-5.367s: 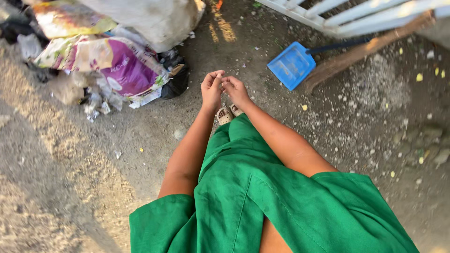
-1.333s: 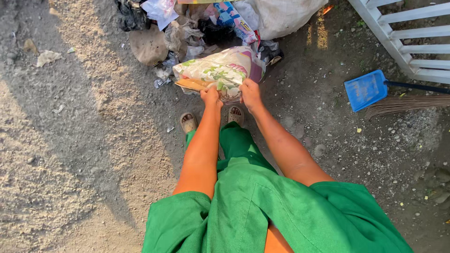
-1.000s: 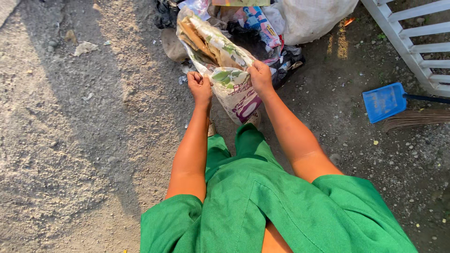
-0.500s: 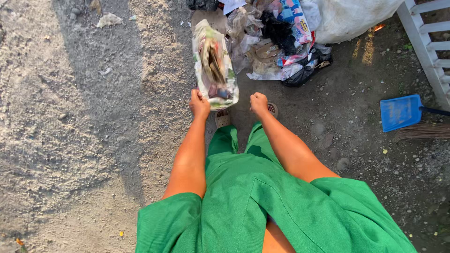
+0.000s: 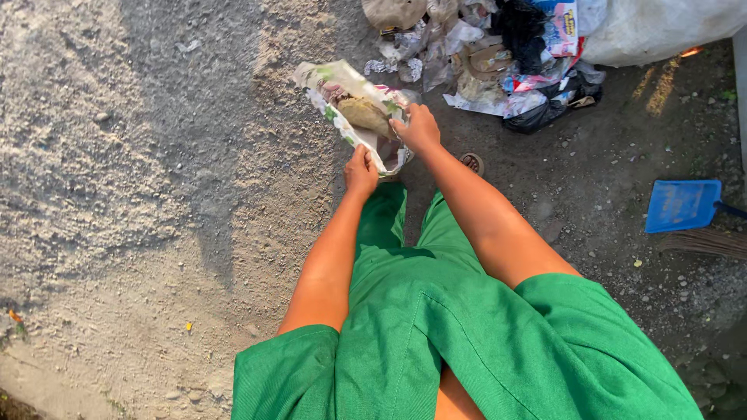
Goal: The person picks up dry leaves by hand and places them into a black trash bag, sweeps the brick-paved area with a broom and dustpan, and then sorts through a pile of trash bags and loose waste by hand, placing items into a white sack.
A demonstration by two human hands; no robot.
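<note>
Below me, both hands grip a crinkled printed plastic bag [image 5: 350, 113], held open over gritty dirt ground [image 5: 140, 194]. My left hand [image 5: 361, 169] pinches the bag's near rim with fingers closed; my right hand [image 5: 418, 128] clutches the far rim. Brown scraps fill it. A heap of crumpled trash [image 5: 498, 70] lies just beyond; a flat blue dustpan [image 5: 682, 205] sits well right. Open ground spreads left.

Bare dirt ground [image 5: 140, 194] open leftward; rubbish heap [image 5: 498, 70] blocks ahead; blue dustpan [image 5: 682, 205] right.
</note>
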